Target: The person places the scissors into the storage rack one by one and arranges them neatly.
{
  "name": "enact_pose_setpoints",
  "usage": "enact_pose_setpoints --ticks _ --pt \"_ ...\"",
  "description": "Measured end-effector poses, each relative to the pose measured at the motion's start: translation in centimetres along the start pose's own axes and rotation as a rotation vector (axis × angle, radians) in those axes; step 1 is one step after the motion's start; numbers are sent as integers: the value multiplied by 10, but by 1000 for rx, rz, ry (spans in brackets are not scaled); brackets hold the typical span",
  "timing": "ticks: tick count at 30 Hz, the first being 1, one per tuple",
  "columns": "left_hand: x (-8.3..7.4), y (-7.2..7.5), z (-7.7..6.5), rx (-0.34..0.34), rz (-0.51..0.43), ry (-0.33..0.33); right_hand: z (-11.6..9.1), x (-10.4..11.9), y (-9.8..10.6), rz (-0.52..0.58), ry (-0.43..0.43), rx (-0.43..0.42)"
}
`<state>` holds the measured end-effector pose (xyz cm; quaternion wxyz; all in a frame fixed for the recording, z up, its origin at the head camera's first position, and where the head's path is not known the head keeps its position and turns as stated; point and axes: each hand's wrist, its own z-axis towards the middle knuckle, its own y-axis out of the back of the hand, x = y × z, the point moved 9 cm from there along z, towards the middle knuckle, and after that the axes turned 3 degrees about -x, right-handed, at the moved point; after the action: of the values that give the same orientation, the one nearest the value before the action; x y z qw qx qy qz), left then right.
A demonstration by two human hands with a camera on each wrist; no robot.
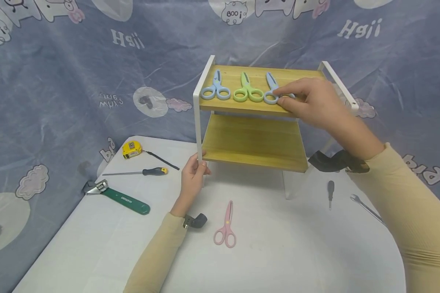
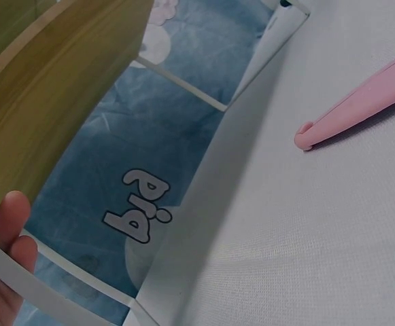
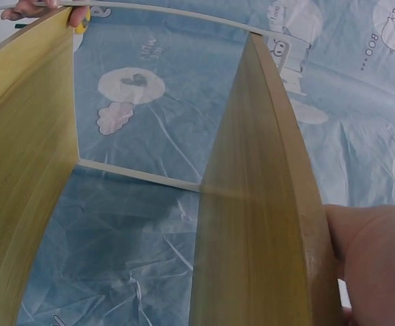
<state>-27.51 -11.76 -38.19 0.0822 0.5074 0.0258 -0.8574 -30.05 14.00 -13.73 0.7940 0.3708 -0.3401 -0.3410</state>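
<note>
On the upper board of a two-tier shelf [image 1: 253, 140], my right hand [image 1: 315, 101] pinches a handle of the right-hand pair of blue scissors [image 1: 272, 81], thumb and forefinger at its loops, partly hiding it. To its left lie green scissors [image 1: 246, 86] and another pair of blue scissors [image 1: 216, 86], blades pointing back. My left hand [image 1: 192, 181] grips the shelf's white front left leg [image 1: 198, 132], near the lower board; its fingers [image 2: 13, 217] curl at the leg in the left wrist view. Pink scissors [image 1: 227, 224] lie on the table in front of the shelf.
At the left of the white table [image 1: 106, 244] lie a yellow tape measure [image 1: 132, 149], a long screwdriver [image 1: 154, 171] and a green-handled adjustable wrench [image 1: 126, 201]. A small screwdriver [image 1: 331, 191] and a wrench [image 1: 366, 208] lie at right. A printed curtain [image 1: 161, 53] hangs behind.
</note>
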Motion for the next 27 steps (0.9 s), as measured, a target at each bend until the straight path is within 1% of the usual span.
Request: enact_pose_setpoints --ticks 4,18,25,27 --pt "0 0 0 -4 1 -4 -1 -1 0 10 -9 -15" --pt "0 1 1 -8 9 -8 -1 -1 -1 13 -29 -25" --pt "33 -1 4 -30 4 1 -2 -2 -2 13 -31 -25" --pt "34 -1 4 -32 -3 -13 -3 -2 -2 16 -27 -30"
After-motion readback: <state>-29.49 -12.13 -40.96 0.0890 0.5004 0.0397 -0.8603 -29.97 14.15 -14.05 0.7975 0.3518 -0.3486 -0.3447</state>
